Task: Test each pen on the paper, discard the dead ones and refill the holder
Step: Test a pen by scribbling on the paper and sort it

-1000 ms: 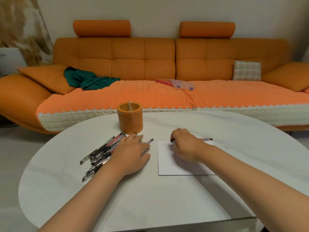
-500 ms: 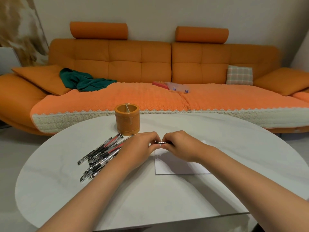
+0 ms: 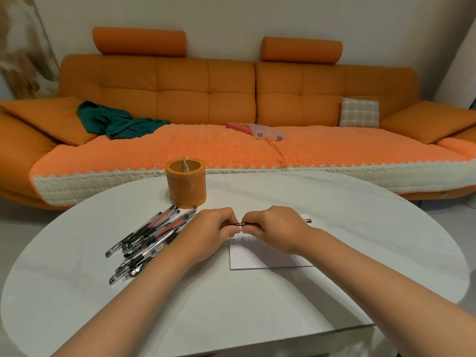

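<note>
**Desk:** What do the hands have?

**Photographer:** One pen (image 3: 243, 224), held level just above the white table (image 3: 231, 305). The left hand (image 3: 213, 228) pinches one end with curled fingertips. The right hand (image 3: 275, 228) is curled round the barrel. The knuckles of the two hands almost meet.

**Desk:** How much of the pen shows?

**Photographer:** A short dark stretch between the hands, and a tip poking out past the right wrist. The right hand hides the rest.

**Desk:** And the paper?

**Photographer:** The paper (image 3: 270, 258) lies flat on the table beneath the right hand. That hand and its wrist cover its far edge, and their shadow falls across it.

**Desk:** The other pens?

**Photographer:** A pile of pens (image 3: 149, 235), black and red, lies loose on the table to the left. The left forearm crosses its near right edge. The holder (image 3: 186, 185), an orange cylinder with a divider inside, stands upright just beyond the pile and apart from both hands.

**Desk:** Background?

**Photographer:** A long orange sofa (image 3: 231, 88) runs behind the table. On it are a green cloth (image 3: 116, 122) at the left, a clear plastic box (image 3: 268, 131) near the middle and a checked cushion (image 3: 359, 112) at the right.
</note>
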Tool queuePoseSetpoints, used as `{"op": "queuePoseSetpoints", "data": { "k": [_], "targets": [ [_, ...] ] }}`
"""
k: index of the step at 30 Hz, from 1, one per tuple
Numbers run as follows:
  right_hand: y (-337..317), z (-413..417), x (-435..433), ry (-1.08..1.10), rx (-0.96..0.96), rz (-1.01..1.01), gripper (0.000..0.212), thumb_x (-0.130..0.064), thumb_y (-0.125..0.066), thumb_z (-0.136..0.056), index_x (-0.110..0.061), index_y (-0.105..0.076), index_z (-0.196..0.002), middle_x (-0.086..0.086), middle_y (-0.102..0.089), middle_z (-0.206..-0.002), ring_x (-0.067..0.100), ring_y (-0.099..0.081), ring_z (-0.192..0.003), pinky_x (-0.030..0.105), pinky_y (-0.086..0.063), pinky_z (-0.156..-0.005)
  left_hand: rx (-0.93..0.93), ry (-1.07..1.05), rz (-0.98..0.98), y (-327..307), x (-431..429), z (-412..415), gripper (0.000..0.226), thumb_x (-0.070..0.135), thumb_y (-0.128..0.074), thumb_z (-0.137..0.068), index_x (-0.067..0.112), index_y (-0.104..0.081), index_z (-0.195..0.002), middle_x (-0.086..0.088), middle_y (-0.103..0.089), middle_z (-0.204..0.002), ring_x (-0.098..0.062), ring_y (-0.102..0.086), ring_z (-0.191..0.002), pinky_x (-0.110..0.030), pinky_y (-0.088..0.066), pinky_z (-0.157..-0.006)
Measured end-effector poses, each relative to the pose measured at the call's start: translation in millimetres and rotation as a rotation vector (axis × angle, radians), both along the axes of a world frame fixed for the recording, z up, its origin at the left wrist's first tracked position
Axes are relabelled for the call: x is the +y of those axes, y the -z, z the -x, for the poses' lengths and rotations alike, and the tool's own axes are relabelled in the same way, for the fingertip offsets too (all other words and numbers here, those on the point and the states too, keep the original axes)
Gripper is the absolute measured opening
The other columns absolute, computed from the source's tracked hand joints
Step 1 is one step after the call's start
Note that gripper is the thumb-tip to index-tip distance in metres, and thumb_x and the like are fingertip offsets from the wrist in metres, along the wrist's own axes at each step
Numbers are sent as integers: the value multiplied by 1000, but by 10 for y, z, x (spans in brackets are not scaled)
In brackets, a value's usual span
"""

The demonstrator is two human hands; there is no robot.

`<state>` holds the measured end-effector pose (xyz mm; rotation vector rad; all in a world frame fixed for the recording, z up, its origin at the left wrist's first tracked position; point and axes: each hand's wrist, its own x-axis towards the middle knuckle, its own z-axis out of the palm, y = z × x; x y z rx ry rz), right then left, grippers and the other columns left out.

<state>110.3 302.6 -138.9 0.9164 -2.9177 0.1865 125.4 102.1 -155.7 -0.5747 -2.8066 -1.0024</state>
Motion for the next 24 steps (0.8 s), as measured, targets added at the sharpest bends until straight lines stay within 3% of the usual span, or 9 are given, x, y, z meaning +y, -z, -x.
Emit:
{"op": "queuePoseSetpoints", "data": {
  "k": [2,4,7,9,13,16,19,21,24],
  "targets": [
    [53,78,33,44,-101,14,46,-55,-43,-99,-39,-42,-142,0,-70,-101,24,-60,-95,34,-41,-71,-9,1,57,51,-47,62,9,38,-64,-93,30,-67,-89,11,-68,-81,-6,-61,-76,-32,-50,-68],
    [69,163,95,90,-220,117,47,-43,-43,-101,-37,-26,-145,7,-66,-96,28,-58,-88,40,-44,-74,22,-7,179,104,-112,127,11,42,-63,-92,32,-68,-91,14,-64,-83,-5,-56,-81,-29,-48,-70],
    [52,285,159,84,-361,495,30,-5,-41,-96,-30,-45,-113,10,-59,-86,26,-52,-73,37,-43,-67,64,0,267,181,-190,205,11,41,-64,-90,31,-66,-92,15,-59,-88,-5,-48,-88,-27,-44,-75],
    [61,336,148,131,-487,800,27,4,-45,-94,-17,-61,-97,5,-59,-81,19,-56,-65,27,-44,-58,73,34,291,210,-210,233,10,39,-64,-87,30,-65,-89,14,-57,-89,-5,-46,-90,-27,-44,-78],
    [170,401,52,195,-871,1255,37,7,-38,-98,-2,-66,-120,12,-64,-88,25,-67,-73,33,-56,-59,73,77,317,233,-218,250,15,44,-64,-83,32,-61,-91,15,-53,-93,-4,-44,-94,-30,-46,-84],
    [296,489,24,217,-1001,1353,54,16,-23,-90,2,-59,-128,17,-63,-96,30,-67,-82,37,-55,-66,74,94,317,246,-207,267,34,57,-63,-84,33,-59,-107,19,-52,-105,-2,-43,-102,-26,-43,-88],
    [409,525,18,176,-1035,1344,53,20,-30,-91,-1,-55,-133,13,-61,-97,29,-67,-85,34,-49,-66,55,164,320,292,-206,277,47,55,-60,-89,35,-56,-132,18,-51,-131,-1,-40,-124,-25,-37,-103],
    [466,532,21,140,-978,1285,41,12,-44,-97,-5,-54,-133,9,-58,-91,24,-64,-83,32,-46,-66,36,191,331,319,-207,275,48,54,-59,-91,35,-57,-135,19,-48,-141,-1,-36,-131,-23,-33,-108],
    [462,553,3,179,-854,1225,22,-15,-58,-100,-11,-66,-120,4,-53,-77,23,-58,-72,30,-40,-58,47,210,321,320,-207,279,45,56,-64,-87,34,-66,-126,18,-54,-132,-2,-43,-123,-22,-37,-103]
  ]
}}
